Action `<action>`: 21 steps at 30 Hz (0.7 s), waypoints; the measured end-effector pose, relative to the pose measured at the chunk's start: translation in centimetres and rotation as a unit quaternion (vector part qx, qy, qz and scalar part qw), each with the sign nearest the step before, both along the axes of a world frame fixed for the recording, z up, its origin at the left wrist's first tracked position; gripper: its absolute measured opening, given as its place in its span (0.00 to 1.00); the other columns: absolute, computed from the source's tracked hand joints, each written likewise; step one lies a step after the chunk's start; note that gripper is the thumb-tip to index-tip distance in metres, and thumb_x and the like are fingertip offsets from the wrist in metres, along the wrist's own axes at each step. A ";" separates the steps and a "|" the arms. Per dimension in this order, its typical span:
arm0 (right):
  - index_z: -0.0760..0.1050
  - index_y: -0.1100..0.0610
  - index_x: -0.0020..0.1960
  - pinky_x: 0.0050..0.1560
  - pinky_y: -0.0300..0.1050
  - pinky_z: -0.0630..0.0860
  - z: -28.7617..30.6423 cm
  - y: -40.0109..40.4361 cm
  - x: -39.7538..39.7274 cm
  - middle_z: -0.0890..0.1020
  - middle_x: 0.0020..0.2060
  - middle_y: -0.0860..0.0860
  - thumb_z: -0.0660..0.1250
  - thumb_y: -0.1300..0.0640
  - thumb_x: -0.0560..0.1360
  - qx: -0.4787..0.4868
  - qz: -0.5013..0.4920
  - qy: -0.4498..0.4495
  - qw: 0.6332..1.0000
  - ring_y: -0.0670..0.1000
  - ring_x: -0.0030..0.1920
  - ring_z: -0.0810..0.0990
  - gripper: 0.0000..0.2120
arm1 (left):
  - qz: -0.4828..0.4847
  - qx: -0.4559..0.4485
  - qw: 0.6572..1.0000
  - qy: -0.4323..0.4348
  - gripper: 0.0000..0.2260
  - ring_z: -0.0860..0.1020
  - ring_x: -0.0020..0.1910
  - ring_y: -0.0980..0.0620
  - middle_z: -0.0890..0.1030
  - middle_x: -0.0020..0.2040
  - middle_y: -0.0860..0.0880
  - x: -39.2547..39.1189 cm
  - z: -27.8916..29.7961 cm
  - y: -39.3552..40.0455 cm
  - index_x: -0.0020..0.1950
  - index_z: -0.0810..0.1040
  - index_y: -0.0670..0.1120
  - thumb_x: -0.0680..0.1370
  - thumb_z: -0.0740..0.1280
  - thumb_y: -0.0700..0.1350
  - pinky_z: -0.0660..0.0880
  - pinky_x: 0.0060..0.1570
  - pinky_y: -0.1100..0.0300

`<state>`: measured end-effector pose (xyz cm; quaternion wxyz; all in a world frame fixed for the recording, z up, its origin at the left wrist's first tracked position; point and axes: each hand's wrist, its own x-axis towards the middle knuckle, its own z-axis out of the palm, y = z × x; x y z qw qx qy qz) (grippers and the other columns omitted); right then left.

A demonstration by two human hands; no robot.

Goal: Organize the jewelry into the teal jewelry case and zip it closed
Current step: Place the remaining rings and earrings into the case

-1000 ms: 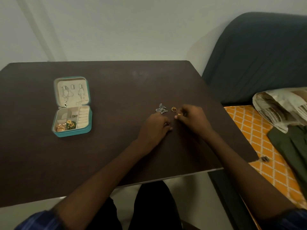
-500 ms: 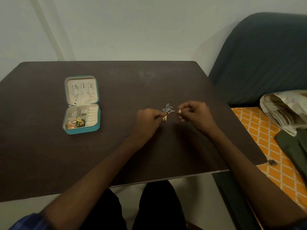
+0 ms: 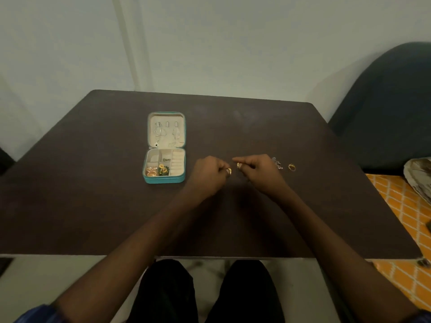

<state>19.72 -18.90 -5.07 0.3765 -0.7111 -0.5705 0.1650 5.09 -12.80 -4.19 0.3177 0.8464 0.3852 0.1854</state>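
Observation:
The teal jewelry case lies open on the dark table, its cream lid flat behind it with silver chains hung inside. Gold and green pieces fill its front left compartments. My left hand is just right of the case and pinches a gold ring. My right hand faces it and pinches a second gold ring. A silver ornament peeks out behind my right hand, and a third gold ring lies on the table to its right.
A dark blue-grey chair back stands at the table's right. An orange patterned cloth with a pale bag on it lies at the right. The near table edge runs above my dark-clothed legs.
Both hands have moved left toward the case, each with a gold ring pinched. The silver ornament and a gold ring now lie to the right of my right hand.

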 end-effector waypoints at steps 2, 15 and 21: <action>0.80 0.58 0.57 0.47 0.40 0.74 0.1 0.4 -0.9 0.76 0.32 0.37 0.64 0.64 0.75 -0.022 0.014 -0.014 1.000 0.33 0.33 0.73 0.12 | 0.005 0.007 1.000 0.009 0.10 0.76 0.35 0.47 0.80 0.35 0.41 -0.8 -0.2 0.4 0.36 0.79 0.38 0.76 0.63 0.40 0.69 0.38 0.56; 0.77 0.52 0.38 0.34 0.29 0.68 -1.3 1.8 -4.1 0.76 0.27 0.44 0.72 0.60 0.68 -0.039 -0.006 0.026 0.999 0.36 0.28 0.73 0.06 | 0.020 0.027 0.998 0.055 0.11 0.78 0.52 0.43 0.81 0.52 0.39 -3.6 -1.3 1.7 0.55 0.80 0.38 0.78 0.61 0.39 0.72 0.51 0.56; 0.79 0.57 0.37 0.40 0.42 0.67 -2.0 1.6 -4.2 0.82 0.36 0.53 0.67 0.63 0.68 -0.047 0.015 -0.127 0.991 0.49 0.37 0.75 0.04 | 0.024 0.042 0.995 0.088 0.09 0.76 0.39 0.49 0.79 0.39 0.43 -3.1 -2.3 0.9 0.47 0.82 0.41 0.78 0.64 0.43 0.69 0.40 0.58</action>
